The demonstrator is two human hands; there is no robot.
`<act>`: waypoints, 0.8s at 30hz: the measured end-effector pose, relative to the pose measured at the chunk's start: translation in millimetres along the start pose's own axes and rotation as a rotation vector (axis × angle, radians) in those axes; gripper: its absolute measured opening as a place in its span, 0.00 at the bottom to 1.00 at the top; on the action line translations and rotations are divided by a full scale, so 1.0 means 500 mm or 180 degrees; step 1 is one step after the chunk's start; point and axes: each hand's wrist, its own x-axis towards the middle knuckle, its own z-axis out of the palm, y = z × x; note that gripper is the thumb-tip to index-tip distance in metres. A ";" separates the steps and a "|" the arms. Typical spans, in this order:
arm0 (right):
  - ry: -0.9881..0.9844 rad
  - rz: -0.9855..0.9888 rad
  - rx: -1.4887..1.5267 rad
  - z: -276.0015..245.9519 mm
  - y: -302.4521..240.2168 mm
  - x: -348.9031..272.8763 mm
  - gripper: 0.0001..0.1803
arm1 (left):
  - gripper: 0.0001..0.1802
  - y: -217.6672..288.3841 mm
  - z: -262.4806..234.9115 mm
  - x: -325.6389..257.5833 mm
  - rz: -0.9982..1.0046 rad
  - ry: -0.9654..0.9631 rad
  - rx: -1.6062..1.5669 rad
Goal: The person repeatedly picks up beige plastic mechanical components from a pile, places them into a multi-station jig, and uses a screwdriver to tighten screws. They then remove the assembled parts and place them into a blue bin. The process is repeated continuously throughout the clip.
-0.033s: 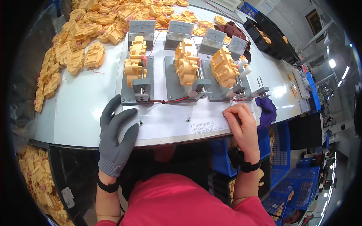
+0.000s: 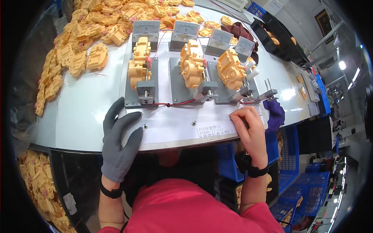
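My left hand (image 2: 121, 141), in a grey glove, rests open at the board's front left corner, fingers spread beside a small metal toggle switch (image 2: 145, 127). A second toggle switch (image 2: 194, 123) stands between my hands. My bare right hand (image 2: 249, 130) is closed in a pinch at the board's front right; a tiny dark tip shows at the fingertips, too hidden to name. Beyond my hands, yellow plastic gearbox housings sit on grey test stands: a left one (image 2: 139, 66), a middle one (image 2: 192, 66) and a right one (image 2: 231, 70). Red and black wires (image 2: 175, 104) run along the stands' front.
Several analog meters, one at the left (image 2: 146, 29), stand behind the fixtures. Loose yellow housings (image 2: 89, 31) pile up at the back left. A purple cloth (image 2: 274, 115) lies at the right edge. Black bins (image 2: 278, 39) stand far right, blue crates (image 2: 307, 192) below.
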 end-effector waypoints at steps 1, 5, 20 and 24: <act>0.0001 -0.0012 -0.0025 0.000 0.001 0.000 0.03 | 0.18 0.000 0.000 0.000 -0.0003 0.0008 -0.0031; 0.0022 -0.0044 -0.0023 0.001 0.001 0.000 0.03 | 0.18 0.001 0.002 0.001 -0.0015 0.0048 -0.0076; 0.0031 -0.0019 -0.0114 0.004 0.002 -0.004 0.04 | 0.13 -0.022 0.008 -0.005 0.0235 0.0148 -0.0130; 0.0043 -0.0070 -0.0151 0.005 0.004 -0.005 0.05 | 0.12 -0.018 0.011 -0.005 0.0093 0.0160 -0.0390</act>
